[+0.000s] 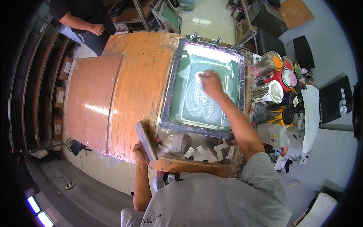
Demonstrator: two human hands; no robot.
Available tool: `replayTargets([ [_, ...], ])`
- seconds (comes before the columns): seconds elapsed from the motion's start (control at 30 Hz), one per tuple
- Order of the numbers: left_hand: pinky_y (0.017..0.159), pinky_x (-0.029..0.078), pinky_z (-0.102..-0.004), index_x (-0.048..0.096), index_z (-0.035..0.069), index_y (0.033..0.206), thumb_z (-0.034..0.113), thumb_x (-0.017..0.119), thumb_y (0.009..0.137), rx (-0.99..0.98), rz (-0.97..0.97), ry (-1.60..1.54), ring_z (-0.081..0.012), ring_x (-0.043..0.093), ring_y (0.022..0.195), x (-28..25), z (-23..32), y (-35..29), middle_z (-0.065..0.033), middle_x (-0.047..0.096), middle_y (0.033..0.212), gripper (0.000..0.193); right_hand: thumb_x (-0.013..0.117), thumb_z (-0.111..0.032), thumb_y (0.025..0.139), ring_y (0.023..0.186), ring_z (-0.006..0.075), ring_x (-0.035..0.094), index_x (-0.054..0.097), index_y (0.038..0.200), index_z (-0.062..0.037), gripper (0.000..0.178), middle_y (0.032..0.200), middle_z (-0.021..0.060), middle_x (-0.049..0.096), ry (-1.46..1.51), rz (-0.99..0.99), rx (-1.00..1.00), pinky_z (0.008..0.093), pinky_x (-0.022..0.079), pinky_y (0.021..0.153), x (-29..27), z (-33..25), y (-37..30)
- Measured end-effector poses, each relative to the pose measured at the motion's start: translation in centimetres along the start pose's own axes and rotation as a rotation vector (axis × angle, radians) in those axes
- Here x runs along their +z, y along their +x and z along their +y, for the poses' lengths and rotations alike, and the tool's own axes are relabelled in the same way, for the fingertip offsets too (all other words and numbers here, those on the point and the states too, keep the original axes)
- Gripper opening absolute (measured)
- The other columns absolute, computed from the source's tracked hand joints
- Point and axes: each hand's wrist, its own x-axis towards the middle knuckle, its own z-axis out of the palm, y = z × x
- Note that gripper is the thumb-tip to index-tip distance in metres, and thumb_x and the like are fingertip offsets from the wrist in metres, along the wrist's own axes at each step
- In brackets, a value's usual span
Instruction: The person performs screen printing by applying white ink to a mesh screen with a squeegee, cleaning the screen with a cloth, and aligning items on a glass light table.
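Observation:
A screen-printing frame [165, 113] with a dark, stained border and a green mesh lies on the wooden table. White smears swirl over the mesh and its lettered stencil. My right hand [211, 84] is over the mesh's upper middle, fingers closed round a small white wad [200, 76], perhaps cloth, mostly hidden by the fingers. At the table's near edge, left of the frame, my left hand [140, 154] grips a long grey squeegee [146, 140], tilted up. Hinge clamps [195, 37] hold the frame's far edge.
Open paint cans [273, 60] and stained containers crowd the right side. White tape pieces [200, 152] lie below the frame. The wooden table [143, 75] extends left to a brown board [90, 98]. Another person [81, 22] stands at far left, near shelves [39, 87] with boxes.

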Motion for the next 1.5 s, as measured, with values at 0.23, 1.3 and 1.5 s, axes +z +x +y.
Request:
replayTargets([
  [0.23, 0.105, 0.046, -0.0397, 0.052, 0.001, 0.135, 0.027, 0.046, 0.085, -0.018, -0.079, 0.013, -0.0307, 0.059, 0.119, -1.7, -0.6, 0.9, -0.0163, 0.062, 0.127, 0.056, 0.068, 0.004, 0.075, 0.094, 0.0247, 0.059, 0.078, 0.104, -0.0141, 0.035, 0.095, 0.0057, 0.069, 0.231, -0.19, -0.33, 0.0379, 0.049, 0.087, -2.1, -1.7, -7.5],
  [1.3, 0.094, 0.05, -0.034, 0.059, 0.004, 0.121, 0.023, 0.045, 0.085, -0.065, -0.024, 0.045, -0.0221, 0.064, 0.102, -0.4, -0.2, 0.0, -0.0089, 0.067, 0.111, 0.043, 0.067, 0.0, 0.072, 0.104, 0.0276, 0.056, 0.08, 0.092, -0.0206, 0.031, 0.097, 0.0045, 0.067, -0.02, -0.009, -0.002, 0.0419, 0.045, 0.089, -2.0, 3.3, -0.8],
  [1.5, 0.099, 0.047, -0.0348, 0.06, 0.004, 0.119, 0.023, 0.044, 0.087, -0.062, -0.007, 0.017, -0.0236, 0.063, 0.104, -0.3, -0.1, 0.2, -0.0102, 0.068, 0.111, 0.04, 0.063, 0.003, 0.076, 0.085, 0.0354, 0.058, 0.077, 0.097, -0.0135, 0.03, 0.083, 0.0143, 0.062, -0.017, -0.089, -0.078, 0.0501, 0.047, 0.089, 1.8, 0.8, 0.8],
])
